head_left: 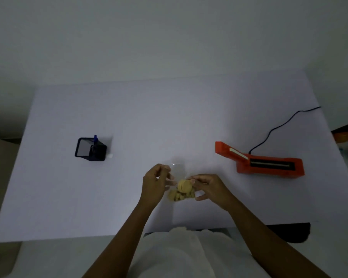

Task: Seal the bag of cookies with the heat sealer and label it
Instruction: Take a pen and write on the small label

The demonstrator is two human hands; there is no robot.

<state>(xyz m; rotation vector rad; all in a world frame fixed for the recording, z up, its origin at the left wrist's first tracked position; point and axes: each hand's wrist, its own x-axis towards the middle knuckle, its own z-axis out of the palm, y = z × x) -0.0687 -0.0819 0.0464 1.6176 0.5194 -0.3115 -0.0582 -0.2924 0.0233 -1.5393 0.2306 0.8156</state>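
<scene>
a clear plastic bag [178, 173] of round tan cookies [182, 190] sits near the middle of the white table [129, 117], toward the near edge, held between both hands. the left hand [156, 182] is on the bag's left side, its fingers curled and pinched on the clear film at the upper part. the right hand [210, 187] is on the right side, thumb and forefinger closed on the film just above the cookies, the other fingers loosely bent below. the cookies are heaped in the near end of the bag. the orange heat sealer [267, 162] rests to the right, well apart, its arm raised open and a black cord [277, 129] running far-right. a black pen holder [91, 149] with a blue pen [95, 138] stands to the left.
</scene>
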